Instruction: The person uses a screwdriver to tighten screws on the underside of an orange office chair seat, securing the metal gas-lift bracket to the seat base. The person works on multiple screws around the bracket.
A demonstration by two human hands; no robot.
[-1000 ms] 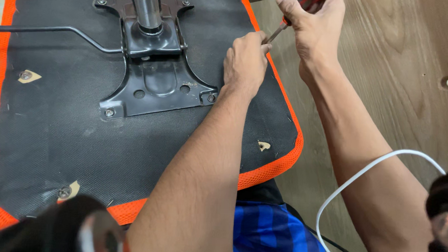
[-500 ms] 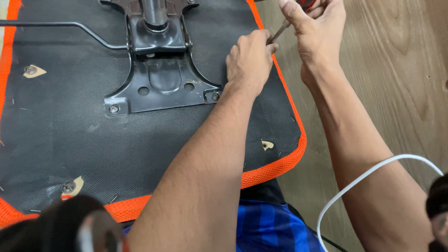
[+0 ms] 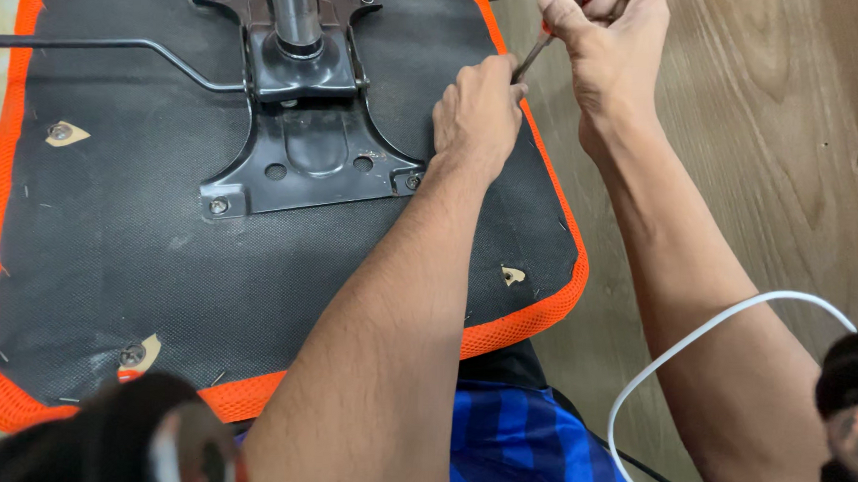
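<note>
An upturned chair seat lies in front of me, its black underside edged in orange mesh. A black metal mounting plate with a steel column is bolted near its top. My right hand grips a screwdriver with a red handle, its thin shaft angled down to the seat's right edge. My left hand rests curled on the seat there, its fingers closed around the shaft's tip. What lies under that hand is hidden.
A thin black lever rod runs left from the plate. The seat rests on a wooden floor. A white cable loops at lower right. Blue checked cloth shows below. Dark blurred shapes sit at the bottom corners.
My right hand and the screwdriver have shifted slightly up and to the right. The view has drifted a little, so the seat sits lower in the picture. My left hand stays in place.
</note>
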